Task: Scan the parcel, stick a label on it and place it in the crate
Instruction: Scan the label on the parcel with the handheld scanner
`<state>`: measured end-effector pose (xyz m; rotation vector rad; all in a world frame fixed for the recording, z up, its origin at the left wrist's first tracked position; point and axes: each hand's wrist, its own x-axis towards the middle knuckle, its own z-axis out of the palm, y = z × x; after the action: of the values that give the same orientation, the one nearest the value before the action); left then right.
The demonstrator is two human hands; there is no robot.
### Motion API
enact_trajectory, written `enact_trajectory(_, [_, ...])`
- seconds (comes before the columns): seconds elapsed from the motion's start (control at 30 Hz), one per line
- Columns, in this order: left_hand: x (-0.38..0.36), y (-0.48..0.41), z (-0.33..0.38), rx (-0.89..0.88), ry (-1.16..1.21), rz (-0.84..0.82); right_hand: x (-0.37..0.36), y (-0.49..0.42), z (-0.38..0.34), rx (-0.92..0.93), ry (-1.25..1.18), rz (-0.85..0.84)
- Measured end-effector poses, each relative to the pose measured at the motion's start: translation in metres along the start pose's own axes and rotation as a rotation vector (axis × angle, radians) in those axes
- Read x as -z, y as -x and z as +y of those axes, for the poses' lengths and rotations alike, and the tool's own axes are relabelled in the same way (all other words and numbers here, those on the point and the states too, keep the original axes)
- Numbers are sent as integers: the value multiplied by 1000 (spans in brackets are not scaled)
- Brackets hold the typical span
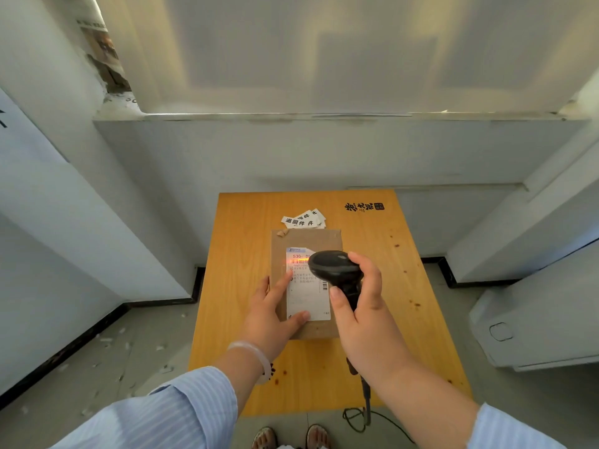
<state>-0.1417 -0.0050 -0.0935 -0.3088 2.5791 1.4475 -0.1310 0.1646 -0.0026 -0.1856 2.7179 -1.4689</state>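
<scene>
Both hands are over the parcel, low in the middle of the frame. The left hand (270, 314) lies open and nearly flat on the parcel's lower left part: its fingers are spread, the index finger (285, 283) points up along the left edge of the shipping label (308, 298), and the thumb (296, 317) presses on the bottom left corner of this label. A pale translucent bangle (256, 354) is around the left wrist. The right hand (359, 306) is closed around the handle of a black barcode scanner (335, 267), with the thumb along the left side of the handle. The scanner head is held over the upper right part of the label and hides it there. An orange-red line of light (296, 261) falls across the barcode near the top of the label.

The parcel (306, 239) is a flat brown cardboard box lying on the orange wooden table (382, 286), about in the table's centre. On the white label I can read "530-" in large digits; the small print under it is too fine to read. Just above the parcel in the frame, a small pile of white stickers (303, 219) lies on the table, and the front one carries the black characters "退回件件". Black calligraphy characters (363, 207) are printed at the table's upper right corner; I cannot read them surely. The scanner's cable (366, 400) hangs down off the table's near edge.
</scene>
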Motion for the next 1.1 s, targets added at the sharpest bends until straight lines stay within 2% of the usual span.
enact_trajectory(0.57, [-6, -3, -2, 32, -23, -29, 3, 7, 9, -121, -23, 26])
enact_trajectory(0.7, [-6, 4, -12, 74, -24, -76, 8, 1, 38, -243, 75, 44])
enact_trajectory(0.87, [-10, 16, -26, 120, -58, -119, 2, -12, 87, -434, 180, -21])
enact_trajectory(1.1, [-11, 18, -28, 124, -102, -157, -23, -26, 126, -547, 196, -110])
